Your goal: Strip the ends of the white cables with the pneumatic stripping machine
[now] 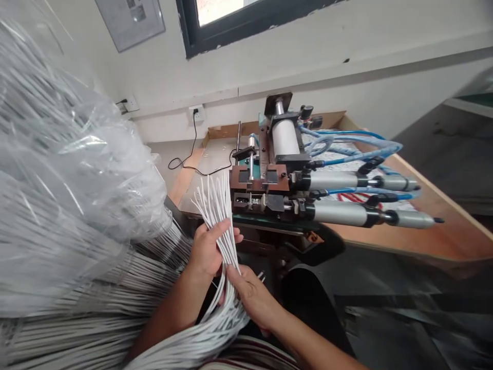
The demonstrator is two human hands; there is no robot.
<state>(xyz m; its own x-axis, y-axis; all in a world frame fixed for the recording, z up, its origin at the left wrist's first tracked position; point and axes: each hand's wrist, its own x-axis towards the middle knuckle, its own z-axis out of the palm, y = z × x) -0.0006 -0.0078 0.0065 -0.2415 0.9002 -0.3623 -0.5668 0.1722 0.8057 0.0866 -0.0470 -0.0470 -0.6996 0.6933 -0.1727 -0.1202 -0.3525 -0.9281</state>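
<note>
A bundle of thin white cables (229,252) runs up from my lap, its loose ends fanned out at the top. My left hand (210,249) is closed around the bundle below those ends, with the thumb across the front. Lower down, my right hand (250,293) grips the same bundle, thumb on top and fingers hidden behind. Just beyond the cable ends stands a pneumatic machine (260,177) with brown clamp plates and metal cylinders. The cable tips are close to its left side; I cannot tell whether they touch it.
Large stacks of white cables in clear plastic (84,169) fill the left side. A wooden tray (416,180) surrounds the machine, with blue air hoses (346,146) on the right. A black power cord (192,149) runs to a wall socket (197,114).
</note>
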